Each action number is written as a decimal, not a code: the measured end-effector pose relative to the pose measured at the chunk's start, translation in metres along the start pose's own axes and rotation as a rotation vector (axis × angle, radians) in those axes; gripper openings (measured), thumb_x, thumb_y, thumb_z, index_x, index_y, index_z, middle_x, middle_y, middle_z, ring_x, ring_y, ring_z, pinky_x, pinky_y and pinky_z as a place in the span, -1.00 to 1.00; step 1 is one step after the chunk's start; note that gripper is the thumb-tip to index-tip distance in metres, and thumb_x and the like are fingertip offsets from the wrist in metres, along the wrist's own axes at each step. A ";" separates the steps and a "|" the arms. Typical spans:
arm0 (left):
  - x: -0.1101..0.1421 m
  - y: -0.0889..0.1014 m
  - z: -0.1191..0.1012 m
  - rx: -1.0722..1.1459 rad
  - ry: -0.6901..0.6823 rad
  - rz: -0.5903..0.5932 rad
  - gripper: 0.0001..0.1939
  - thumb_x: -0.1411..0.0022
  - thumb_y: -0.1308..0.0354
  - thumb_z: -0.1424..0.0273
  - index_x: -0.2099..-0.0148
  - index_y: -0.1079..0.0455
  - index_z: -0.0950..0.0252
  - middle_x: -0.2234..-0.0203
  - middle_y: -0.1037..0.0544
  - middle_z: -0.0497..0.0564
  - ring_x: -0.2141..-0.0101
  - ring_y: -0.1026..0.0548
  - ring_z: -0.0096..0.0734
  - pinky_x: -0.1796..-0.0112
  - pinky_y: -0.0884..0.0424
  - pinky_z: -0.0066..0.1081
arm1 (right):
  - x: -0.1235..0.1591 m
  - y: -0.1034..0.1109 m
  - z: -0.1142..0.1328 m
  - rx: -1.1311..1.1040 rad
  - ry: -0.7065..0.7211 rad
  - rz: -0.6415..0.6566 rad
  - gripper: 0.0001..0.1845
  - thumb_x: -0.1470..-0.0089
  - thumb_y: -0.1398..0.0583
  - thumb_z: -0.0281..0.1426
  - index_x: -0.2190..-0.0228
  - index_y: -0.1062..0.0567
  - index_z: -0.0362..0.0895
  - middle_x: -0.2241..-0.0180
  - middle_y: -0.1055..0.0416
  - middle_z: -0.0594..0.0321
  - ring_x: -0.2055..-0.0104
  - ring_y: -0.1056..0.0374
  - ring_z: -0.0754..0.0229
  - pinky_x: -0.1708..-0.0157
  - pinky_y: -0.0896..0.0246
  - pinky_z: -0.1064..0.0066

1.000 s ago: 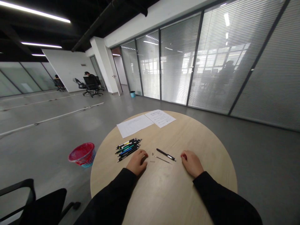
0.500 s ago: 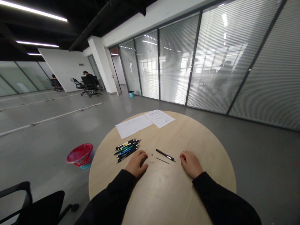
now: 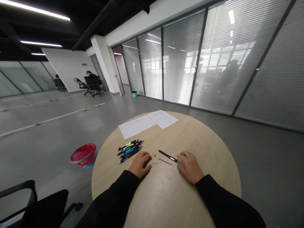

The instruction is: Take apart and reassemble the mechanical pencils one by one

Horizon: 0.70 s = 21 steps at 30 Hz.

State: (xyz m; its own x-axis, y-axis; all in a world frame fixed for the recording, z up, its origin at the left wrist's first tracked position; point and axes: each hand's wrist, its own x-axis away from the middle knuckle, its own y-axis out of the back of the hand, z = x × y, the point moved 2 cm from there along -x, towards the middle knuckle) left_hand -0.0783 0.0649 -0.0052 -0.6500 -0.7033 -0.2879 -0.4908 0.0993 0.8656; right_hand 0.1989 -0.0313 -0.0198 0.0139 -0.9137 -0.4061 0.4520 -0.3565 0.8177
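My left hand [image 3: 140, 165] rests on the round table, fingers curved and apart, holding nothing. Just right of its fingertips lie a tiny dark piece [image 3: 155, 155] and a small thin piece, perhaps a spring [image 3: 154, 163]. A thin pen refill [image 3: 165, 161] lies slanted between the hands. Above it is a black pen barrel [image 3: 167, 155], its lower end close to my right hand [image 3: 190, 167]. That hand is open, thumb and fingers parted around the barrel's end; contact with it cannot be made out. Left of my left hand lies a pile of several pens [image 3: 130, 150].
Two printed sheets [image 3: 137, 127] lie at the table's far edge [image 3: 204, 122]. A red-lined wastebasket [image 3: 83, 155] stands on the floor at left, near a black chair [image 3: 45, 205]. A person [image 3: 89, 73] sits among office chairs far back.
My right hand has opened from a loose curl and moved left to the pen barrel's end. My left hand stays in place. The view has shifted slightly.
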 end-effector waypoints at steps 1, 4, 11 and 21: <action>0.000 0.000 0.000 -0.001 0.002 -0.005 -0.74 -0.11 -0.19 0.40 0.11 -0.45 0.25 0.08 -0.46 0.15 0.03 -0.41 -0.09 -0.05 -0.34 -0.08 | 0.000 0.000 0.003 -0.018 0.021 -0.001 -0.75 -0.09 -0.18 -0.45 0.15 -0.52 -0.14 0.12 -0.40 0.06 0.06 -0.24 0.00 0.02 -0.12 0.22; 0.000 -0.001 0.000 -0.008 -0.001 -0.005 -0.76 -0.11 -0.19 0.39 0.12 -0.45 0.25 0.08 -0.46 0.14 0.04 -0.42 -0.10 -0.04 -0.35 -0.10 | -0.002 0.001 0.013 -0.053 0.070 -0.011 -0.83 -0.11 -0.20 -0.45 0.23 -0.54 -0.13 0.14 -0.39 0.08 0.07 -0.24 0.02 0.02 -0.12 0.22; -0.002 -0.001 -0.003 -0.011 -0.008 -0.011 -0.78 -0.11 -0.18 0.40 0.15 -0.44 0.26 0.11 -0.46 0.14 0.07 -0.41 -0.11 -0.01 -0.36 -0.11 | -0.006 -0.002 0.020 -0.025 0.051 -0.024 -0.85 -0.18 -0.17 -0.44 0.25 -0.55 -0.13 0.19 -0.40 0.09 0.11 -0.25 0.04 0.07 -0.13 0.26; -0.002 -0.002 -0.003 -0.020 0.006 -0.012 -0.78 -0.12 -0.18 0.39 0.14 -0.44 0.25 0.10 -0.46 0.14 0.06 -0.41 -0.10 -0.02 -0.35 -0.11 | -0.013 -0.009 0.011 0.039 -0.076 0.066 -0.88 -0.18 -0.22 -0.37 0.32 -0.58 -0.07 0.33 -0.45 0.16 0.21 -0.32 0.09 0.19 -0.09 0.33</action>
State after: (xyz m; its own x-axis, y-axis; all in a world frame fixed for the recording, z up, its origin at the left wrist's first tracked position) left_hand -0.0742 0.0642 -0.0056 -0.6403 -0.7089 -0.2959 -0.4871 0.0768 0.8700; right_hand 0.1846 -0.0187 -0.0178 -0.0261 -0.9471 -0.3200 0.4173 -0.3012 0.8574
